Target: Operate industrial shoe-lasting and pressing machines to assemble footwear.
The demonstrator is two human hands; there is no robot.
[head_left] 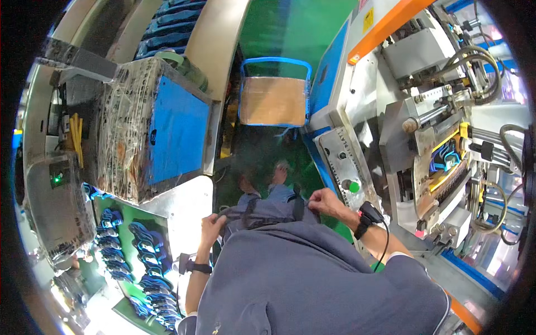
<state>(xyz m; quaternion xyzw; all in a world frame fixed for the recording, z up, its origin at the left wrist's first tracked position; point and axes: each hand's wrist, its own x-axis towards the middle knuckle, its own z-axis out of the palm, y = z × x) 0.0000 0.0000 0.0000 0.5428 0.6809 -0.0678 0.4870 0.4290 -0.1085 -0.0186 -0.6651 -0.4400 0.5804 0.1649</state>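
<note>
I stand with both hands at the sides of my waist. My left hand [211, 229] has its fingers closed at the left edge of my dark grey trousers [262, 212], pinching the cloth. On the other side my right hand [328, 202] is curled, its thumb and fingers closed on the trousers' right edge. Each wrist has a black strap; a small black device [371, 212] with a cable sits on the right one. Just beyond the right hand is a machine's control panel [341, 159] with a green button [354, 187].
At right stands a large machine [399, 131] with hoses, an orange bar [385, 28] and blue parts in its opening. Ahead is a blue-framed chair [274, 100]. To the left stand a blue-fronted, plastic-wrapped box [177, 131], a white surface [192, 218] and rows of blue-black pieces [151, 262].
</note>
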